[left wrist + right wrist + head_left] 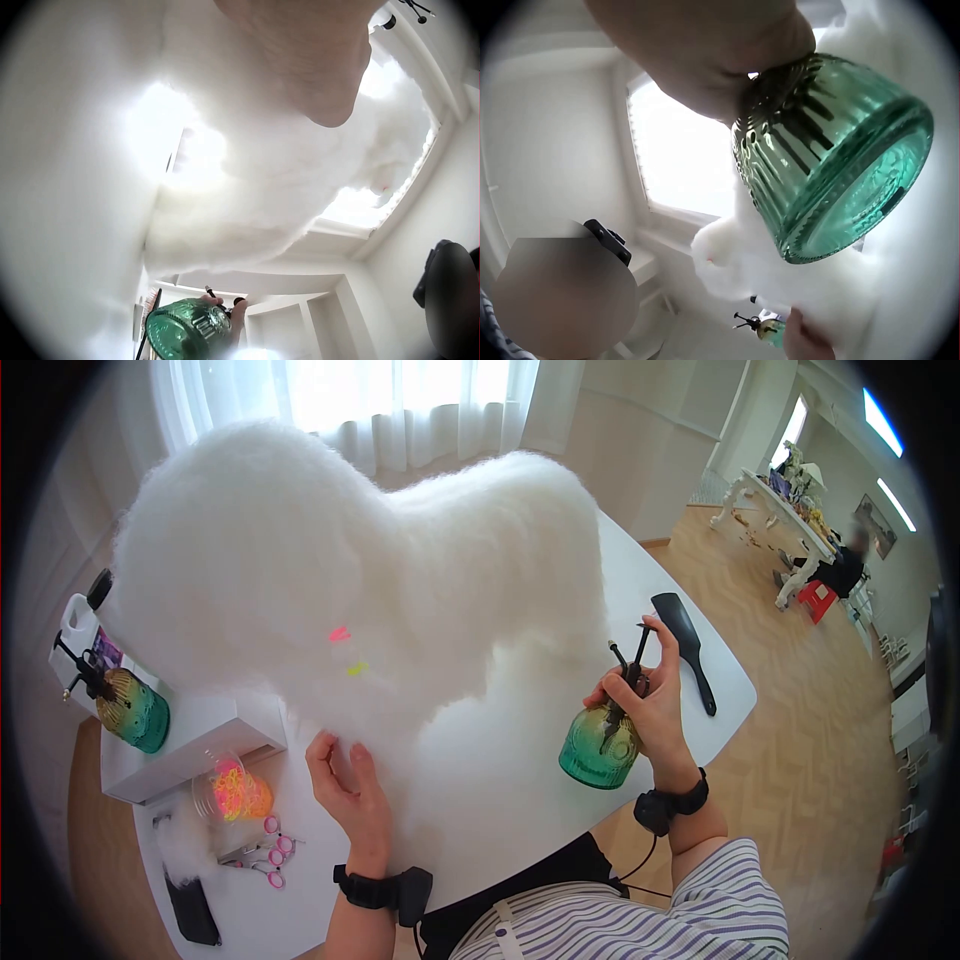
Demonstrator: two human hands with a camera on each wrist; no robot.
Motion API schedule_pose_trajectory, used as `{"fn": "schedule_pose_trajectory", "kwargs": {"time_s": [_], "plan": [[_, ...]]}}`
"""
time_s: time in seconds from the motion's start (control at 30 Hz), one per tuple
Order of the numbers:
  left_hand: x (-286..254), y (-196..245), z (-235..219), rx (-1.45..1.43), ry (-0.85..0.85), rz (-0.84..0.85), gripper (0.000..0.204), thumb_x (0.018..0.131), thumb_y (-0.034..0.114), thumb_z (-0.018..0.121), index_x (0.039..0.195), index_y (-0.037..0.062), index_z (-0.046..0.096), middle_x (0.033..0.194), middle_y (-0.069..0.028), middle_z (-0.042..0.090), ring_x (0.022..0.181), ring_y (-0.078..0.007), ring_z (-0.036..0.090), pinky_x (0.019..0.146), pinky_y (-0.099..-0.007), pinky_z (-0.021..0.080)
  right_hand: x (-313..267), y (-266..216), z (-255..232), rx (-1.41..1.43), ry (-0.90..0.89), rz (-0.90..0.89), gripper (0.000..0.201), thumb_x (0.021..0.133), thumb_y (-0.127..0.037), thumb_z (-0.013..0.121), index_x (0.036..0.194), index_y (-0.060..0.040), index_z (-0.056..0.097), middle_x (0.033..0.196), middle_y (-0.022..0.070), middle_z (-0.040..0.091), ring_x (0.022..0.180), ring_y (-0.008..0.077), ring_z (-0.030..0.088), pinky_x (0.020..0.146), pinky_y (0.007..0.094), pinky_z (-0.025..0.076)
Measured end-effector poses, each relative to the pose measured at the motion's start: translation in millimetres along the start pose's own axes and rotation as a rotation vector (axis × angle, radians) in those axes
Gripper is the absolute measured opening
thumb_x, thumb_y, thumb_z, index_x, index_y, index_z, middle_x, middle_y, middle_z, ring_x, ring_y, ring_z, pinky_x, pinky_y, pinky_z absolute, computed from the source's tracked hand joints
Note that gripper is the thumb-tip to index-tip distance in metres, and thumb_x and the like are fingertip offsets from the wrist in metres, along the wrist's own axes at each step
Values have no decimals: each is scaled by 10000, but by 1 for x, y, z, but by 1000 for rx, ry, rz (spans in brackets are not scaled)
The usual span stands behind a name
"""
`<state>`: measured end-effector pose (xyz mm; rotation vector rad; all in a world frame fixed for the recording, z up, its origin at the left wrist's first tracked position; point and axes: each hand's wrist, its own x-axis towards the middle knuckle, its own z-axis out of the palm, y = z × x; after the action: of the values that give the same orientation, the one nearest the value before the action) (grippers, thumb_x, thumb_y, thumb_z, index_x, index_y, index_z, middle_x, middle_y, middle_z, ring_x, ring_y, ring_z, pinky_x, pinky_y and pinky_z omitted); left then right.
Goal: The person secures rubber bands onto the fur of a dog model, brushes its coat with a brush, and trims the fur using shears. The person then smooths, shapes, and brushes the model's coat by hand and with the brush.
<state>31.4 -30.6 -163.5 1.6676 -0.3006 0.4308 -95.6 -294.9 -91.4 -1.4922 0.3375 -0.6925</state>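
Note:
A large fluffy white form (pixel 400 560) lies across the table, with a pink clip (pixel 340 634) and a yellow-green clip (pixel 357 669) in it. My right hand (pixel 650 705) grips the neck of a green and amber glass spray bottle (pixel 600 748), one finger at its pump top. The bottle's green base (pixel 862 187) fills much of the right wrist view. My left hand (pixel 352 790) holds nothing, its fingers loosely bent at the lower edge of the fluff. In the left wrist view the fluff (pixel 247 150) spreads beyond the left hand (pixel 315 60).
A black brush (pixel 685 650) lies right of the bottle. At the left are a second spray bottle (pixel 135 710), a white box (pixel 200 758), a cup of coloured bands (pixel 238 792), pink-handled scissors (pixel 278 852) and a black case (pixel 192 910). A person (pixel 840 572) sits far off.

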Motion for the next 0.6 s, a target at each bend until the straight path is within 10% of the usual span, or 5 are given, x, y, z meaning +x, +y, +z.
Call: {"fn": "schedule_pose_trajectory", "kwargs": {"time_s": [0.6], "plan": [[2, -5, -2, 114, 14, 131, 301, 868, 144, 568, 1087, -40, 475, 1042, -130, 518, 985, -240, 490, 932, -338, 364, -10, 19, 13, -92, -306, -1, 752, 745, -6, 715, 1308, -119, 230, 780, 118, 609, 711, 205, 643, 694, 332, 533]]}}
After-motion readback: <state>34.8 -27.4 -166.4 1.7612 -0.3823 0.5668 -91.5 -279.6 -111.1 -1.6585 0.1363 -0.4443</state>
